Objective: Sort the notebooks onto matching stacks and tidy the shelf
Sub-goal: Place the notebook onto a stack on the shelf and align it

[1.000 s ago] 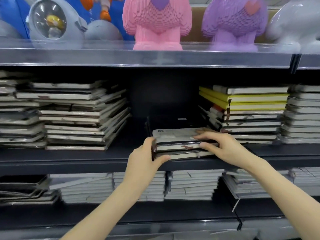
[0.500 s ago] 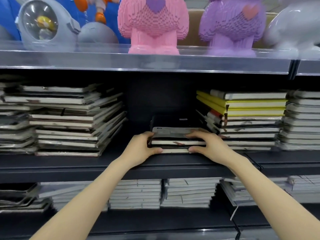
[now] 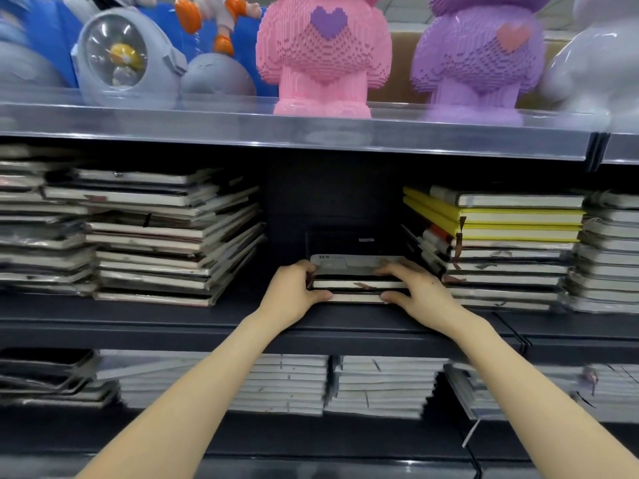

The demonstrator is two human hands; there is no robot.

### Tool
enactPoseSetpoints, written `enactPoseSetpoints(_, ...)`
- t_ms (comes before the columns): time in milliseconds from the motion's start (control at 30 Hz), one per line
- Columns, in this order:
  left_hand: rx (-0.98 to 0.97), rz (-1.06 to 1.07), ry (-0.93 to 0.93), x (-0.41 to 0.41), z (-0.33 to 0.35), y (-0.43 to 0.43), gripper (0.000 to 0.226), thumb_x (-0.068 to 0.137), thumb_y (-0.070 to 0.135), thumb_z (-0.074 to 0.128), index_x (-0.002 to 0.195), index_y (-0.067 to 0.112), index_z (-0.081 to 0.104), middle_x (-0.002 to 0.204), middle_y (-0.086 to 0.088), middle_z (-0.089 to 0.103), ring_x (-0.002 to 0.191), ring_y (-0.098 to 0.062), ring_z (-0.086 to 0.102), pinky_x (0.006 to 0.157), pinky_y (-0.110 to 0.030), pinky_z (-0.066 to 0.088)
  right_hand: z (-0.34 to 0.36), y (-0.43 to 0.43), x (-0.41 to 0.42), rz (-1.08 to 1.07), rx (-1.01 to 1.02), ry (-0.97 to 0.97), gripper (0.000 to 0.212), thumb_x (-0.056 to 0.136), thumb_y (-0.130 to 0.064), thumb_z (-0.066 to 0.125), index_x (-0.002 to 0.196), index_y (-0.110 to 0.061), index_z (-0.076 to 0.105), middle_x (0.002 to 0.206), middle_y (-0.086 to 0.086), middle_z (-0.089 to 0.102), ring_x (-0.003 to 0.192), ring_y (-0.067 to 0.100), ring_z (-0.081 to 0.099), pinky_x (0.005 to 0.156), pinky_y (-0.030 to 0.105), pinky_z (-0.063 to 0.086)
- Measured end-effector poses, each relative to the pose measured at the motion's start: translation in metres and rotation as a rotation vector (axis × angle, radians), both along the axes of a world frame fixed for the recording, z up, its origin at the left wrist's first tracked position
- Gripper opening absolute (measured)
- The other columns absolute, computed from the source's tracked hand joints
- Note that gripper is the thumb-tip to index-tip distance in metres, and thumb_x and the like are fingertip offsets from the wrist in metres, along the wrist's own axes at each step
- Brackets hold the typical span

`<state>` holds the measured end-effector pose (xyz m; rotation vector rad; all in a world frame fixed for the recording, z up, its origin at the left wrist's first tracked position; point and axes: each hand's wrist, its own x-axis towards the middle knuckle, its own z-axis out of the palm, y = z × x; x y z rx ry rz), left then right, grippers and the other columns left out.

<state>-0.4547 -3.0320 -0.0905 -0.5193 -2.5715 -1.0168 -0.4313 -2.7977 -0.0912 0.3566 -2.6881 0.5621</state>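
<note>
On the shelf [image 3: 207, 319], both hands [image 3: 294, 292] clasp the notebooks [image 3: 356, 283].

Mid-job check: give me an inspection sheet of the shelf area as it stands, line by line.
Surface: dark middle shelf board, bare strip along its front.
Job's things: short stack of dark-covered notebooks, grey B5 cover on top, in the gap between a skewed tall stack of dark notebooks and a stack with yellow notebooks near its top.
Clutter: the skewed stack's edges fan out unevenly; white notebook stacks on the lower shelf.
Grippers: left hand and right hand each pinch one end of the short stack, fingers on top, thumbs at its lower front edge.
Cables: nothing seen.
Surroundings: pink brick-built figure and purple brick-built figure on the upper shelf.
</note>
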Motion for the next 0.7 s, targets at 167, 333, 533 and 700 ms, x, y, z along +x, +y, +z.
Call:
enactPoseSetpoints(167, 0.044, 0.018, -0.017, 0.001, 0.001, -0.001, 0.051, 0.074, 0.025, 0.08, 0.119, 0.009, 0.06, 0.111, -0.005, 0.066, 0.102, -0.016, 0.06, 0.081, -0.019, 0.041, -0.001, -0.005, 0.003, -0.015, 0.015, 0.019, 0.041, 0.089, -0.024, 0.064, 0.128, -0.027, 0.053, 0.138, 0.006, 0.048, 0.129, 0.025, 0.044, 0.103, 0.031, 0.035)
enactPoseSetpoints(333, 0.073, 0.014, -0.041, -0.001, 0.002, -0.004, 0.052, 0.074, 0.023, 0.081, 0.119, 0.01, 0.06, 0.113, -0.005, 0.066, 0.106, -0.018, 0.061, 0.086, -0.021, 0.044, -0.001, -0.009, 0.0, -0.02, 0.022, 0.036, 0.043, 0.089, -0.027, 0.064, 0.13, -0.027, 0.052, 0.141, 0.003, 0.046, 0.133, 0.026, 0.04, 0.108, 0.034, 0.034)
enactPoseSetpoints(533, 0.101, -0.007, -0.046, 0.0, 0.001, -0.003, 0.057, 0.074, 0.024, 0.081, 0.125, 0.012, 0.059, 0.119, -0.003, 0.065, 0.113, -0.016, 0.058, 0.088, -0.018, 0.041, 0.007, -0.007, -0.003, -0.064, 0.061, -0.063, 0.057, 0.089, -0.038, 0.062, 0.142, -0.035, 0.04, 0.155, -0.002, 0.03, 0.146, 0.02, 0.016, 0.117, 0.032, 0.016)
enactPoseSetpoints(700, 0.142, 0.017, -0.045, 0.001, 0.002, -0.005, 0.054, 0.08, 0.027, 0.076, 0.127, 0.008, 0.058, 0.124, -0.007, 0.062, 0.113, -0.016, 0.058, 0.086, -0.015, 0.038, 0.007, -0.01, 0.003, -0.066, 0.016, -0.055, 0.057, 0.089, -0.036, 0.064, 0.141, -0.034, 0.042, 0.155, 0.001, 0.03, 0.146, 0.021, 0.017, 0.116, 0.031, 0.014)
